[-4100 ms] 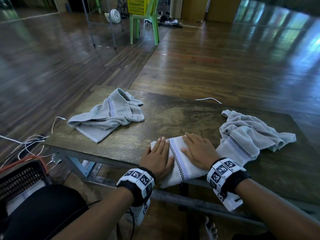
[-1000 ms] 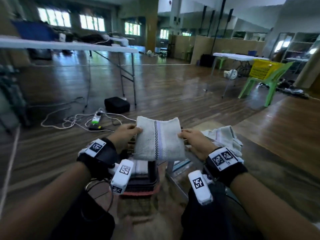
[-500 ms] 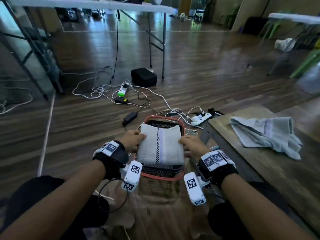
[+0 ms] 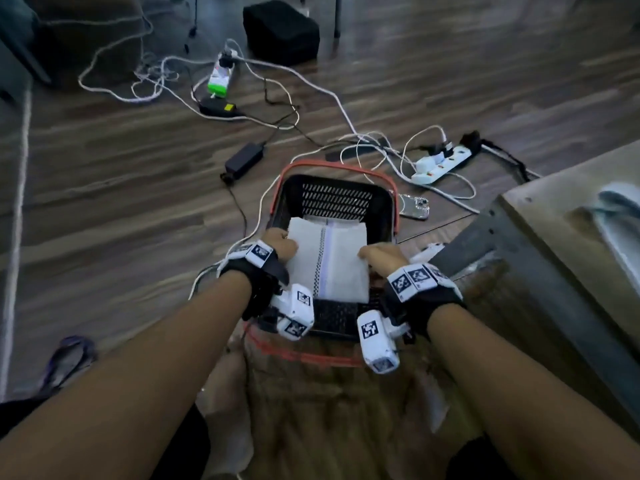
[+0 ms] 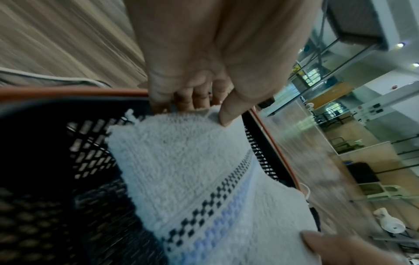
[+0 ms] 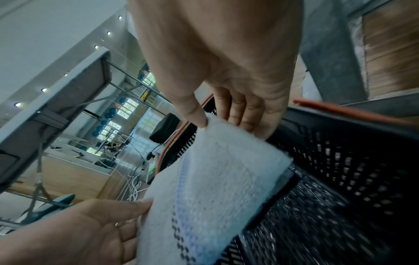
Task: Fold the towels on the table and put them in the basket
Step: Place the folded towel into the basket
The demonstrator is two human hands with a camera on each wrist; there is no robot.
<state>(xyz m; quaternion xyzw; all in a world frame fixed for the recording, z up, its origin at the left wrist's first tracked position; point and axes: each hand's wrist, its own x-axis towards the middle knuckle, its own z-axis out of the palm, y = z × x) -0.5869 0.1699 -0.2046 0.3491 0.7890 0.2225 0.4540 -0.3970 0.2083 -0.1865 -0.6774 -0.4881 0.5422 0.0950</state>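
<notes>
A folded white towel [image 4: 329, 259] with a checked and blue stripe sits low inside the black basket [image 4: 332, 199] with an orange rim, on the floor. My left hand [image 4: 282, 245] pinches its left edge, thumb on top and fingers beneath, as the left wrist view shows on the towel [image 5: 192, 170]. My right hand [image 4: 377, 256] pinches the right edge of the towel [image 6: 217, 179] in the same way. Another unfolded towel [image 4: 620, 220] lies on the wooden table [image 4: 554, 216] at the right edge.
Cables, a white power strip [image 4: 443, 164], a black adapter [image 4: 244, 161] and a black box [image 4: 280, 29] lie on the wooden floor beyond the basket. A phone [image 4: 415, 207] rests right of the basket. The table's metal leg [image 4: 540, 289] stands close to my right wrist.
I have turned from the table to the basket with the folded towel in both hands. Over the last half second it has gone down inside the basket.
</notes>
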